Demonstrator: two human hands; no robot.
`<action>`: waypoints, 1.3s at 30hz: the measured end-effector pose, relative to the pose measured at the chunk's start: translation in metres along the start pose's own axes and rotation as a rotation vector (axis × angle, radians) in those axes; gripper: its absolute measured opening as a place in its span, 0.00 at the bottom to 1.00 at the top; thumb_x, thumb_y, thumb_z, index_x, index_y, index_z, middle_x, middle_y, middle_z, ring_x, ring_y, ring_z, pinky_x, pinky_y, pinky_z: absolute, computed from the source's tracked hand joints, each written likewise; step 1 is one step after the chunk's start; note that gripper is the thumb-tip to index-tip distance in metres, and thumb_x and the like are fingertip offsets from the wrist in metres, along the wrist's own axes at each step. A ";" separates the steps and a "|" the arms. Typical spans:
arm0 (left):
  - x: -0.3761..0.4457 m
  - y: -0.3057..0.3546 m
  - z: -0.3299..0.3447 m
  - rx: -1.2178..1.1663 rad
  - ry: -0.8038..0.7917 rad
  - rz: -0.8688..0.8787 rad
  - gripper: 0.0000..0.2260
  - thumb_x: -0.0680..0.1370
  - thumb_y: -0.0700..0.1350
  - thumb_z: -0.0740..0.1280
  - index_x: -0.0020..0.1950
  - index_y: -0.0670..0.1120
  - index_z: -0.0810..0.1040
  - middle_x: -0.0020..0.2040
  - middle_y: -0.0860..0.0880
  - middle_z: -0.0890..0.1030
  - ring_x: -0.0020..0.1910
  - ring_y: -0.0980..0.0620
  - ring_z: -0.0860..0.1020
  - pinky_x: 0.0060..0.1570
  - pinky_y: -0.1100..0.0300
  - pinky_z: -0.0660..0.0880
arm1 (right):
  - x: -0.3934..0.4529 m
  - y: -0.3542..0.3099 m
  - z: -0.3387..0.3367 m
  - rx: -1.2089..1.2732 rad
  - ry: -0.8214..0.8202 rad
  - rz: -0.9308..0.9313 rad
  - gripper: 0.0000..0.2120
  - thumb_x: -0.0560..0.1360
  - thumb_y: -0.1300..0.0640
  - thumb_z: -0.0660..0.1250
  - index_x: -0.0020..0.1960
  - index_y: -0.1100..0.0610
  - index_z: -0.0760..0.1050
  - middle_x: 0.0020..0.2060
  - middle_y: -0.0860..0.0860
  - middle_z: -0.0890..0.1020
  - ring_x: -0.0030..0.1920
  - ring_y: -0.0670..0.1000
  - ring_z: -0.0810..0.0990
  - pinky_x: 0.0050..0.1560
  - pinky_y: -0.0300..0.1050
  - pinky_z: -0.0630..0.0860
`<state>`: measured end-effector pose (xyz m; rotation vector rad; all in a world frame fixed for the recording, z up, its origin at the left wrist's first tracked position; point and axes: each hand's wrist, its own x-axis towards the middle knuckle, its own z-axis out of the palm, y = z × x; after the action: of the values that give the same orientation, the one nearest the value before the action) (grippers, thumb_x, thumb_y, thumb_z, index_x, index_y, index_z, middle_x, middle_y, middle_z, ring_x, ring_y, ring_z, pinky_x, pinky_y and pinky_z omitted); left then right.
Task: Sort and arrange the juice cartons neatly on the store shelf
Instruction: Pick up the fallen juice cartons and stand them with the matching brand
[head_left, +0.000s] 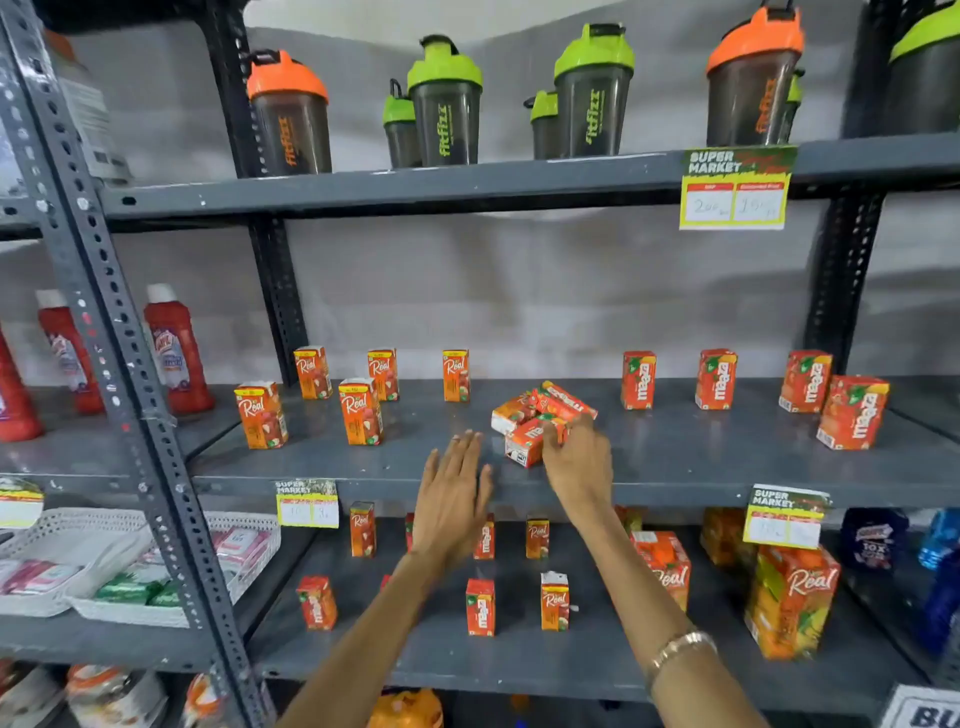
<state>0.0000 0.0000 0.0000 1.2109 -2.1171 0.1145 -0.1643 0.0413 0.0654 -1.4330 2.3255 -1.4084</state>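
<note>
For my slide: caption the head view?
Right hand grasps a toppled Maaza carton; left hand hovers open.

Both arms reach forward and up from the bottom edge, the left from about 7 o'clock, the right from about 5 o'clock. The left hand (453, 499) is flat, palm down, fingers spread and empty. The right hand (576, 462), wrist braceleted, curls its fingers toward 11 o'clock.
</note>
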 end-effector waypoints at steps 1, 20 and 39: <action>0.002 -0.004 -0.001 0.000 -0.002 -0.025 0.27 0.83 0.57 0.43 0.79 0.48 0.60 0.79 0.49 0.63 0.79 0.51 0.58 0.78 0.51 0.44 | 0.006 -0.003 0.006 0.001 -0.006 0.049 0.31 0.79 0.40 0.63 0.69 0.64 0.68 0.63 0.61 0.80 0.64 0.62 0.78 0.61 0.56 0.78; 0.009 -0.020 0.004 -0.007 0.120 -0.046 0.17 0.85 0.49 0.55 0.63 0.46 0.80 0.64 0.48 0.82 0.66 0.50 0.77 0.74 0.48 0.59 | 0.011 0.004 0.030 0.470 -0.020 0.155 0.29 0.74 0.48 0.73 0.65 0.56 0.60 0.57 0.53 0.79 0.57 0.51 0.82 0.48 0.42 0.80; 0.008 -0.023 0.006 0.059 0.091 -0.063 0.15 0.84 0.49 0.58 0.65 0.47 0.79 0.64 0.49 0.81 0.65 0.50 0.77 0.72 0.50 0.63 | -0.040 -0.054 -0.071 1.279 -0.501 0.146 0.24 0.82 0.38 0.51 0.62 0.54 0.75 0.44 0.52 0.87 0.40 0.50 0.87 0.43 0.46 0.84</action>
<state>0.0123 -0.0207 -0.0053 1.2810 -2.0074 0.2012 -0.1397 0.1092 0.1302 -0.9501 0.8110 -1.6613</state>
